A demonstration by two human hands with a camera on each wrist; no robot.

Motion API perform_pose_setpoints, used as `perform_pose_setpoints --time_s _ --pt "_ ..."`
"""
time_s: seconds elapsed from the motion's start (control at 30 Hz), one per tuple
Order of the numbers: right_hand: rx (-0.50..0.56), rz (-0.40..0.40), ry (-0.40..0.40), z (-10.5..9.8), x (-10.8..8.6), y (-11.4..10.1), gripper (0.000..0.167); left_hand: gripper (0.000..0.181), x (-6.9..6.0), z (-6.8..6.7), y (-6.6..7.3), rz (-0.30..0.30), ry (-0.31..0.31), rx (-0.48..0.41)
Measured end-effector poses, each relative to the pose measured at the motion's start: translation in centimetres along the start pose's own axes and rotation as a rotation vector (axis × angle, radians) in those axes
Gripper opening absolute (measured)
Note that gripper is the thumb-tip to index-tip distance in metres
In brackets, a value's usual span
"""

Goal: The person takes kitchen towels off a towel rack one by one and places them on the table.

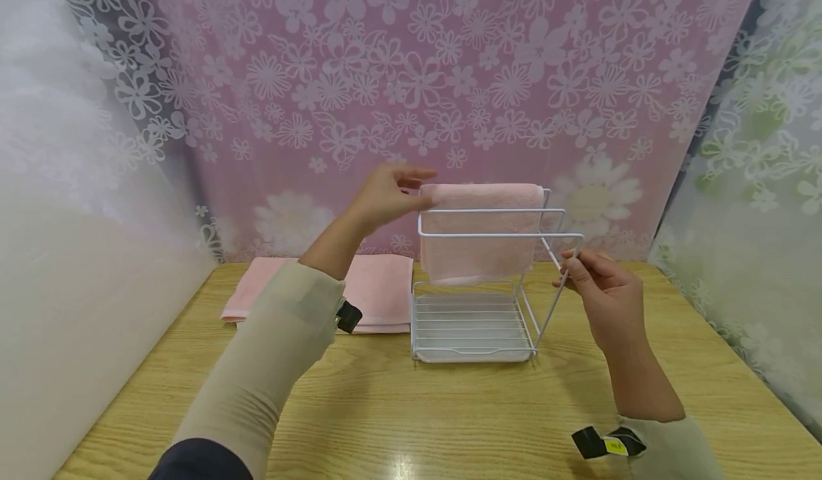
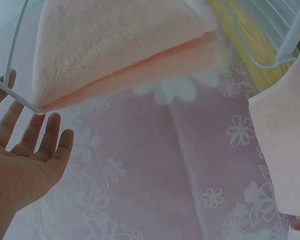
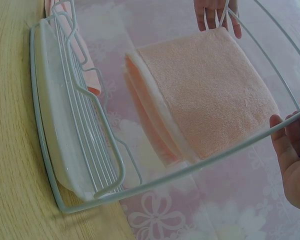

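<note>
A white wire rack (image 1: 507, 235) stands on the table, and a folded pink towel (image 1: 478, 259) hangs over its rearmost top bar. My left hand (image 1: 388, 198) is at the rack's upper left corner, beside the towel's edge. In the left wrist view, the left hand (image 2: 30, 170) has its fingers loosely extended around the corner wire. With thumb and fingers, my right hand (image 1: 613, 302) pinches the slanting side wire of the rack. The right wrist view shows the right hand (image 3: 296, 172) on that wire and the hung towel (image 3: 205, 95) in layered folds.
Another pink towel (image 1: 379, 291) lies folded flat on the wooden table (image 1: 359, 416), left of the rack. A white tray (image 3: 52, 115) sits under the rack's lower wires. A pink flowered curtain (image 1: 359, 73) hangs behind, and pale walls flank both sides.
</note>
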State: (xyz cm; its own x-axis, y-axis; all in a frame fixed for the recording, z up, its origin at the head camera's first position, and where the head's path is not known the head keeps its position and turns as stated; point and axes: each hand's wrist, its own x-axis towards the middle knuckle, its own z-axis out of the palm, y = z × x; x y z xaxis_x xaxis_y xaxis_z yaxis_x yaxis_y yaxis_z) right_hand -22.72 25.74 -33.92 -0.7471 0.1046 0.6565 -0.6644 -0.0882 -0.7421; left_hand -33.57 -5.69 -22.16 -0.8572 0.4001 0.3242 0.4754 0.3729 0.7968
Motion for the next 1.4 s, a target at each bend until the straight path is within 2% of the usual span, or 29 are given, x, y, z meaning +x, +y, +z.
perform_pose_setpoints --time_s 0.17,0.37,0.5,0.9,1.2,1.4 --pt "0.000 0.001 -0.003 -0.1 0.1 0.1 0.025 0.043 1.1 0.0 0.0 0.000 -0.034 0.003" --pt "0.009 -0.003 -0.005 -0.1 0.1 0.2 0.023 0.041 2.2 -0.1 -0.1 -0.038 -0.075 0.060" --pt "0.010 -0.012 -0.005 0.0 0.1 0.1 0.023 0.044 2.8 0.0 0.0 -0.038 -0.095 0.091" --pt "0.004 -0.009 -0.003 0.1 0.1 0.1 0.023 0.035 3.6 0.8 0.1 -0.056 -0.131 0.149" --pt "0.006 -0.005 0.007 0.1 0.1 0.1 0.021 0.029 3.7 1.2 0.1 -0.026 -0.090 0.132" --pt "0.015 0.003 0.010 0.1 0.1 0.1 0.022 0.022 3.7 1.4 0.2 0.019 -0.029 0.114"
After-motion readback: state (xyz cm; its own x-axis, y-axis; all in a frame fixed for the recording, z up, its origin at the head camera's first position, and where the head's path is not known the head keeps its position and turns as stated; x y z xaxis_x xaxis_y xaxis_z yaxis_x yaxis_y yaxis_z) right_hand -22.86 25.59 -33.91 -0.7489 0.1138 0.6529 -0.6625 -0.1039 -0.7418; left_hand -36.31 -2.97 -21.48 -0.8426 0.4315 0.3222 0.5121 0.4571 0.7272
